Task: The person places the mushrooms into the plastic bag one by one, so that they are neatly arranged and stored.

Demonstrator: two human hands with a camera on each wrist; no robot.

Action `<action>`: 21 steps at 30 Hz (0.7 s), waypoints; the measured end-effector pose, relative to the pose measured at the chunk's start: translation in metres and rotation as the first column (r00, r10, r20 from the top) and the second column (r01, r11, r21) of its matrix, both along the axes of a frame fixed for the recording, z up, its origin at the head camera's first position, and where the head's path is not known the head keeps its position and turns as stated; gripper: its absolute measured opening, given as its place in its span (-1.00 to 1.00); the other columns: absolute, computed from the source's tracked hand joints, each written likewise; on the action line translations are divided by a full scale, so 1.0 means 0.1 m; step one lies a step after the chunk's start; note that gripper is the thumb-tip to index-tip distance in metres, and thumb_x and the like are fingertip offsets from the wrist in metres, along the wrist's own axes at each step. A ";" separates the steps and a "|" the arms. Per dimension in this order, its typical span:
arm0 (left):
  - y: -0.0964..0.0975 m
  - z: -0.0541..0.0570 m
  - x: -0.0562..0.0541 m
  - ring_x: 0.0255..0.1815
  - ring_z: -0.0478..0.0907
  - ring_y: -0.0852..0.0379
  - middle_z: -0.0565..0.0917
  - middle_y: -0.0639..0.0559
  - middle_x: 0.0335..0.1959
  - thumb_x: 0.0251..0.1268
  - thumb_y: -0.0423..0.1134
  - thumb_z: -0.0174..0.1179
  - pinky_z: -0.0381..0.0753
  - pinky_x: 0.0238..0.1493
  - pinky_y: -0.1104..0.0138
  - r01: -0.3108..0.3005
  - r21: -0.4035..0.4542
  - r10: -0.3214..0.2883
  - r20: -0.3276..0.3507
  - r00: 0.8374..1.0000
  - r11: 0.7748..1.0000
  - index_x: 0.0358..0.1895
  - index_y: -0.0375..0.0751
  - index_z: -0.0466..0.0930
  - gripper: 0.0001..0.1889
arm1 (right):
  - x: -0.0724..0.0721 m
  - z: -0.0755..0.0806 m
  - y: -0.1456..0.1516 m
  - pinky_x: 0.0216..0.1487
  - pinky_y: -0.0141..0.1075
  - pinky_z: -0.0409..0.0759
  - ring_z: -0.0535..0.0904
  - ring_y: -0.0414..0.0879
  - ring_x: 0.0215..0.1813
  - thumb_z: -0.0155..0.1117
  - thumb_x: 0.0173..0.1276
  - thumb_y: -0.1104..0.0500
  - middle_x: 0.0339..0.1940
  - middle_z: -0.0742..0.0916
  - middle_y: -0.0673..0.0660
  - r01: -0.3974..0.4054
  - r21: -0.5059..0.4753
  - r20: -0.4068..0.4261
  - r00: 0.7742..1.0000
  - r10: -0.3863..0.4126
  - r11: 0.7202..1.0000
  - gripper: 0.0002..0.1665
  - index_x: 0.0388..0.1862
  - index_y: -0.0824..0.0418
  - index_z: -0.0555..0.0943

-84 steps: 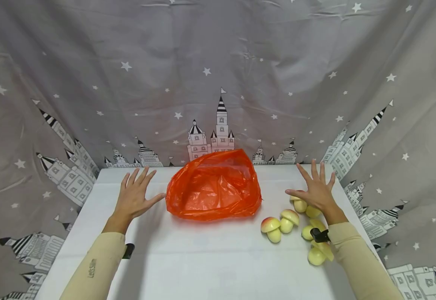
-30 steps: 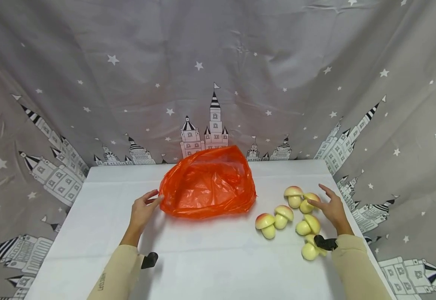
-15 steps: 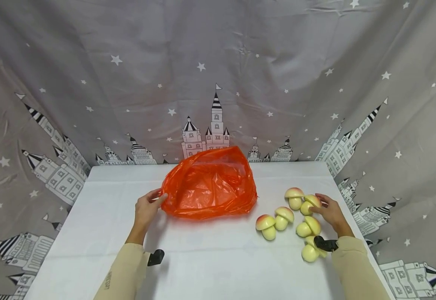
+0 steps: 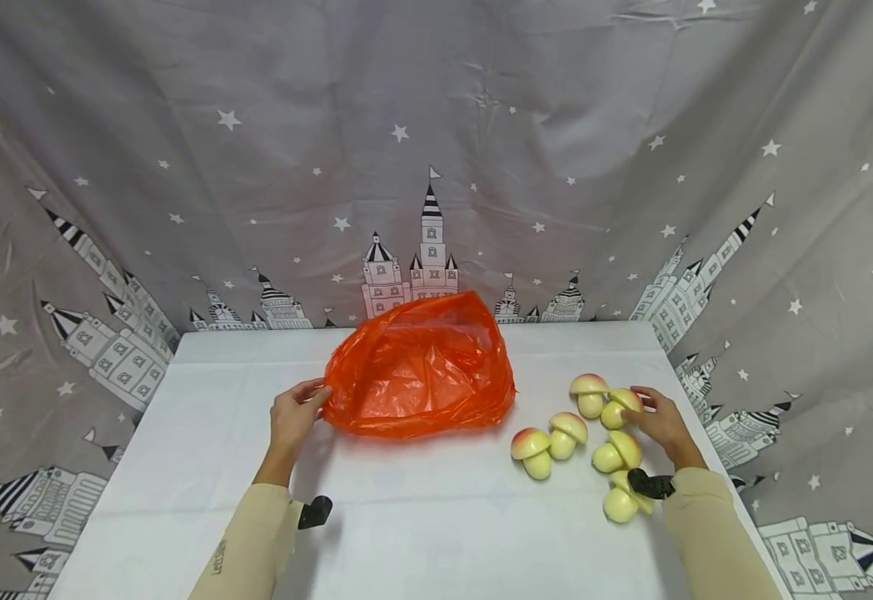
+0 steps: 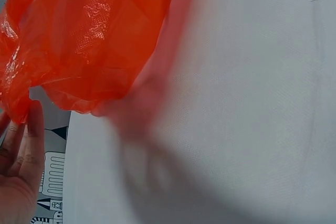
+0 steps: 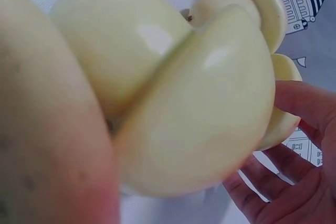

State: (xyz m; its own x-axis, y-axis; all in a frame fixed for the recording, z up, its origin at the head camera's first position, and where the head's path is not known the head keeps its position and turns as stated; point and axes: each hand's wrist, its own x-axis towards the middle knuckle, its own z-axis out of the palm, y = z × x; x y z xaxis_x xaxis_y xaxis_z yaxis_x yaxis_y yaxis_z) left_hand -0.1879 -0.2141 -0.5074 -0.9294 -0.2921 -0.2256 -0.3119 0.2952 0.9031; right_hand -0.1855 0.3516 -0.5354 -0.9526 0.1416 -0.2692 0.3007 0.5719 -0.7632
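An orange-red plastic bag (image 4: 421, 375) lies at the middle back of the white table, its wide mouth toward me. My left hand (image 4: 294, 421) pinches the bag's left edge; in the left wrist view, thumb and fingers of that hand (image 5: 21, 166) meet at the plastic. At the right, my right hand (image 4: 661, 425) holds a yellow toy mushroom (image 4: 615, 412) with a reddish cap, still among the others. In the right wrist view, the thumb is on the near side of this mushroom (image 6: 281, 127), with the fingers partly behind it.
Further toy mushrooms lie close by: one (image 4: 589, 393) beside the held one, two (image 4: 531, 450) nearer the bag, and others (image 4: 618, 451) below the right hand. A grey curtain (image 4: 436, 125) printed with castles and stars hangs around the white table (image 4: 421, 533).
Both hands were spread wide over the table earlier. The left has moved in to the bag's left edge; the right has come down and closed around a mushroom. Little differs from half a second ago.
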 end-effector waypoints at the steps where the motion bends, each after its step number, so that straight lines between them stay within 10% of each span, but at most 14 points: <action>1: 0.00 0.00 0.00 0.03 0.58 -0.12 0.56 -0.31 0.12 0.42 -0.13 0.13 0.64 -0.16 0.48 -0.004 -0.006 0.004 0.000 1.000 1.000 0.24 -0.33 0.48 -0.55 | 0.00 0.00 0.00 0.18 0.05 0.43 0.35 0.38 0.26 0.25 0.30 0.21 0.26 0.37 0.57 0.000 0.001 -0.001 1.000 0.000 1.000 -0.26 0.38 0.44 0.23; 21: 0.03 -0.08 0.01 -0.10 0.63 0.00 0.62 -0.30 0.03 0.42 -0.19 0.12 0.64 -0.08 0.38 -0.102 0.010 0.102 -0.005 0.995 0.995 0.08 -0.38 0.59 -0.66 | -0.03 -0.04 0.02 0.12 -0.05 0.44 0.34 0.33 0.26 0.25 0.30 0.21 0.26 0.39 0.55 0.033 0.002 -0.006 0.999 -0.033 0.999 -0.30 0.36 0.41 0.28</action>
